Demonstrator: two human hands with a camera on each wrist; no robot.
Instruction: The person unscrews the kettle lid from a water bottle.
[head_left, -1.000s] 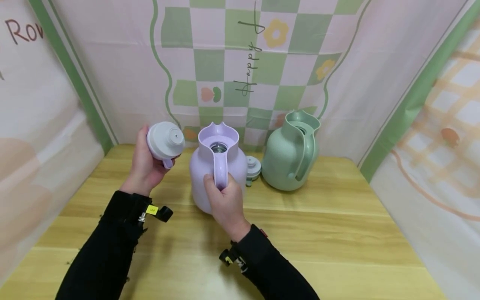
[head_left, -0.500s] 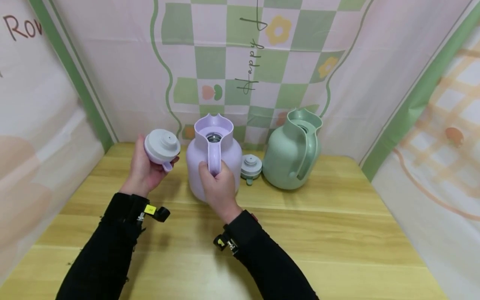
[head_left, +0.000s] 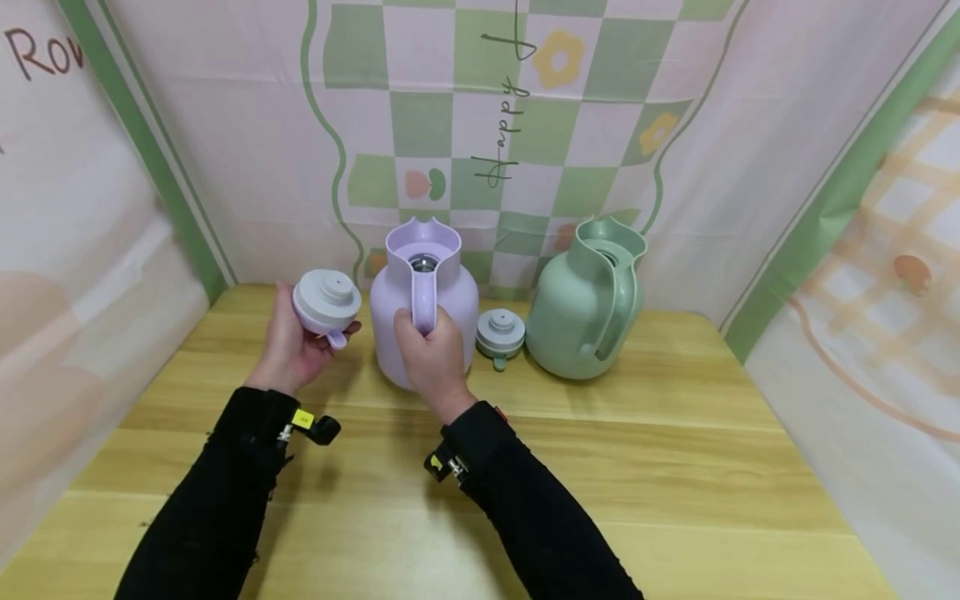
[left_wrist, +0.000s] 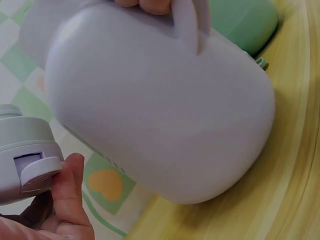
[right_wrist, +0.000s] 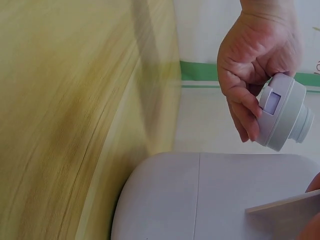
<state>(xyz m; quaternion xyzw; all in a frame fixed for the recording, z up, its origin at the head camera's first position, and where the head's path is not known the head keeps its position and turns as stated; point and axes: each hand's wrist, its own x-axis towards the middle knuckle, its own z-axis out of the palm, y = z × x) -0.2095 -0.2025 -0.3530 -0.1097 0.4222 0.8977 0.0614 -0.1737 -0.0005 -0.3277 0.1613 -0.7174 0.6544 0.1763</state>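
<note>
My left hand (head_left: pixel 291 354) holds a lilac thermos lid (head_left: pixel 327 302) with its grey stopper side facing up. In the left wrist view, a fingertip is at the lid's lilac tab (left_wrist: pixel 41 169). My right hand (head_left: pixel 437 362) grips the handle (head_left: pixel 424 302) of a lilac thermos jug (head_left: pixel 387 329), thumb on the near side. The jug is upright, its mouth uncovered and a shiny inner neck (head_left: pixel 423 263) showing. The lid is just left of the jug, apart from it. Most of the right hand's fingers are hidden in the right wrist view.
To the right of the lilac jug, a second grey lid (head_left: pixel 500 332) with a green tab lies stopper side up on the wooden table (head_left: pixel 637 500). Beside it stands a green thermos jug (head_left: pixel 570 321), also uncovered. A patterned curtain (head_left: pixel 420 125) hangs close behind.
The right hand has moved the lilac jug back and slightly left, so the second lid shows fully. The left hand has lowered a little and turned its lid's stopper side more upward.
</note>
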